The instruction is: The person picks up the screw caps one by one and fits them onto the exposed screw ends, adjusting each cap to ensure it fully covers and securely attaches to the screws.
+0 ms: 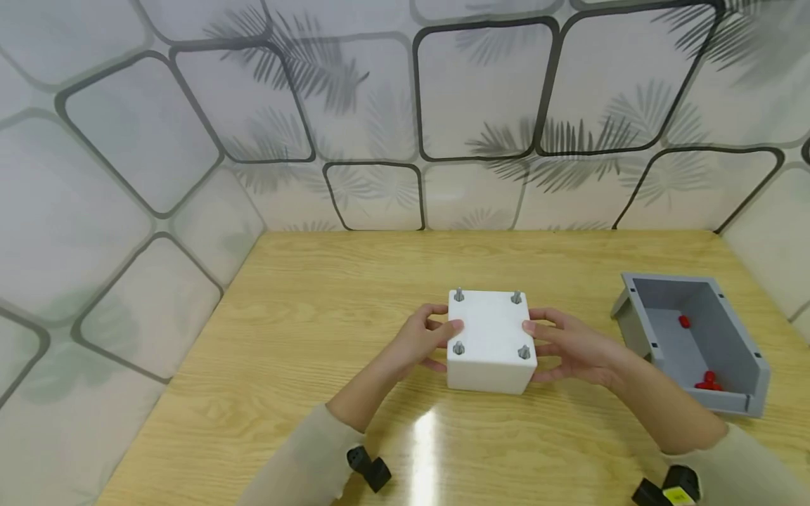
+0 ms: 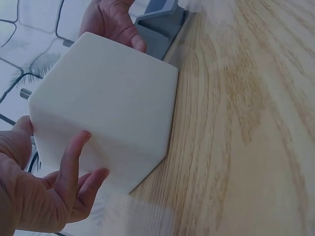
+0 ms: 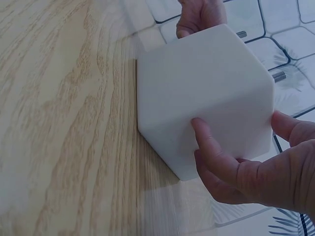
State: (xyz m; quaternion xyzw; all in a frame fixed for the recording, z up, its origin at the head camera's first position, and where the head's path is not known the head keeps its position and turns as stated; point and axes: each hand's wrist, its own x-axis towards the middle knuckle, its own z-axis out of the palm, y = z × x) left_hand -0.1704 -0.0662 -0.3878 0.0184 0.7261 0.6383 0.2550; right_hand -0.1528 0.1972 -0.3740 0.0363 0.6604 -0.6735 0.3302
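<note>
A white block (image 1: 490,330) with a threaded metal stud at each top corner stands upright on the wooden table. From its left side my left hand (image 1: 422,337) holds it, thumb on the top edge and fingers against the side face. On the opposite side, my right hand (image 1: 572,348) grips it the same way. Both wrist views show fingertips pressed to the white block (image 2: 106,93) low on its sides, and its bottom edge appears to meet the table. One stud (image 3: 279,76) juts from the top in the right wrist view.
A grey open bin (image 1: 671,344) stands on the table to the right, beside my right forearm. Inside lie several small red pieces (image 1: 709,383), one of them (image 1: 684,321) apart from the others. A patterned curtain (image 1: 481,91) borders the table (image 1: 304,302) at the back.
</note>
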